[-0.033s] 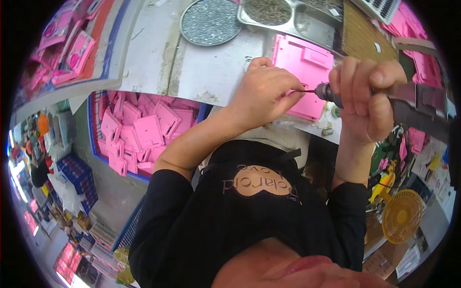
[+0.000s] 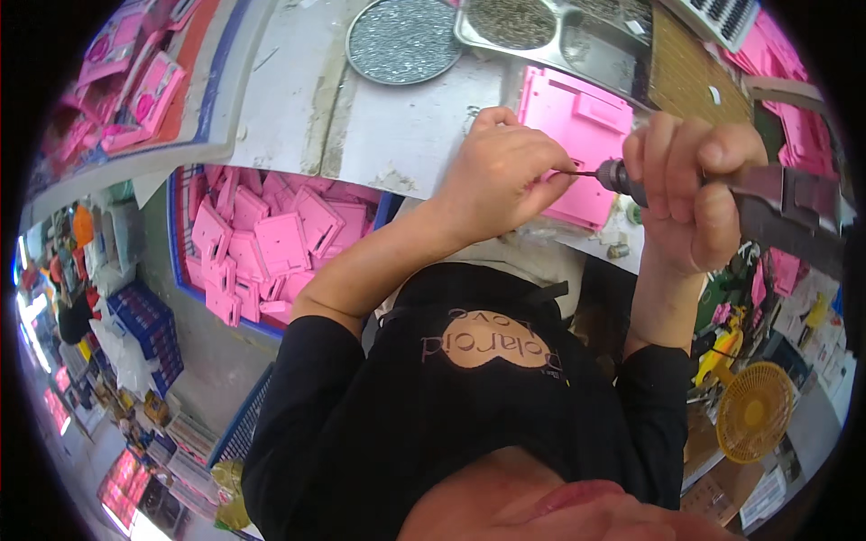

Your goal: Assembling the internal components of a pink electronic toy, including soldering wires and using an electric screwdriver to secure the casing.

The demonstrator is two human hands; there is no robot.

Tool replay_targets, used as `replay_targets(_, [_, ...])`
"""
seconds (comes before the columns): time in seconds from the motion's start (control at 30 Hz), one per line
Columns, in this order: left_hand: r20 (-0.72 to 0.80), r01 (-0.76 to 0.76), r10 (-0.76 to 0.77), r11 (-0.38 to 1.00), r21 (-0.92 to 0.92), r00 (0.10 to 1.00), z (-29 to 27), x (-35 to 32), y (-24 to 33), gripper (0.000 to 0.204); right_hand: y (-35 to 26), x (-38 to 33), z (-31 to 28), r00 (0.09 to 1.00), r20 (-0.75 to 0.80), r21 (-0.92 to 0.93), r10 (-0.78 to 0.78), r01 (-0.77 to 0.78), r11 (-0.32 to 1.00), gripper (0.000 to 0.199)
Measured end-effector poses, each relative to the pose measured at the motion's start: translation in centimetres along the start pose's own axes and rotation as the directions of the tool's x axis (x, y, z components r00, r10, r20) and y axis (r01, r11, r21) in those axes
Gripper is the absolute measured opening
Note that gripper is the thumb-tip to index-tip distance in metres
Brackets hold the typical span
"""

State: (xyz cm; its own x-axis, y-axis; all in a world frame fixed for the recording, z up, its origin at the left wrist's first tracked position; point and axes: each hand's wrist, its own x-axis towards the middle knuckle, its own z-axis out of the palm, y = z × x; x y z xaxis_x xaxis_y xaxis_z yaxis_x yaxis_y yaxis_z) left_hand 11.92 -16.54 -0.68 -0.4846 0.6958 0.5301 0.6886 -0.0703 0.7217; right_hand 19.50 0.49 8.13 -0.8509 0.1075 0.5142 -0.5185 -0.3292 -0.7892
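Note:
An electric screwdriver [image 2: 781, 200] lies almost level in my right hand [image 2: 690, 185], whose fingers wrap round its body. Its thin dark bit [image 2: 588, 173] points left. The fingertips of my left hand [image 2: 501, 180] are pinched together at the bit's tip; whatever is between them is hidden. Under both hands a flat pink plastic panel [image 2: 582, 135] with a raised rectangular block lies on the worktable [image 2: 383, 135]. My left hand covers part of the panel's left edge. The bit is over the panel, but I cannot tell whether it touches it.
Beyond the panel are a round metal dish [image 2: 363, 70] of silvery small parts and a metal tray [image 2: 480, 42] with darker ones. A blue crate [image 2: 174, 234] of pink parts stands left, below the table edge. A yellow fan [image 2: 756, 412] is at lower right.
The whole scene sits slightly further right in the picture. My hands, the screwdriver and the pink panel keep the same arrangement.

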Motion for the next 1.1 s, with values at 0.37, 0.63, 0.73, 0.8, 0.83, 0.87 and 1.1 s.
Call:
replay_targets(0.37, [-0.157, 0.067, 0.01, 0.876, 0.478, 0.988, -5.4, 2.2, -6.3, 0.025, 0.6, -1.6, -1.3, 0.974, -0.213, -0.236, -0.076, 0.024, 0.972, 0.048])
replay_targets(0.63, [-0.123, 0.268, -0.248, 0.728, 0.631, 0.961, -9.6, 3.5, -11.5, 0.019, -4.6, -3.0, -4.3, 0.925, -0.227, -0.131, 0.304, -0.338, 0.932, 0.051])
replay_targets(0.73, [-0.168, 0.261, -0.201, 0.725, 0.637, 0.965, -10.0, 3.5, -12.8, 0.018, -5.3, -4.6, -2.7, 0.934, -0.261, -0.199, 0.243, -0.299, 0.933, 0.051])
replay_targets(0.8, [-0.145, 0.246, -0.2, 0.711, 0.659, 0.969, -10.1, 4.1, -12.7, 0.018, -4.9, -5.9, -1.6, 0.942, -0.307, -0.299, 0.134, -0.229, 0.926, 0.051])
replay_targets(0.83, [-0.122, 0.212, -0.178, 0.693, 0.689, 0.977, -10.8, 4.2, -12.4, 0.019, -4.4, -6.9, -1.3, 0.938, -0.333, -0.273, 0.094, -0.192, 0.943, 0.049])
replay_targets(0.87, [-0.099, 0.179, -0.156, 0.672, 0.718, 0.983, -11.3, 4.2, -12.2, 0.019, -4.0, -7.8, -1.2, 0.941, -0.332, -0.256, 0.072, -0.163, 0.953, 0.047])
replay_targets(1.1, [-0.031, 0.122, -0.151, 0.648, 0.752, 0.988, -11.4, 5.4, -13.6, 0.028, -2.2, -10.6, 0.1, 0.941, -0.335, -0.27, -0.042, -0.053, 0.961, 0.029])
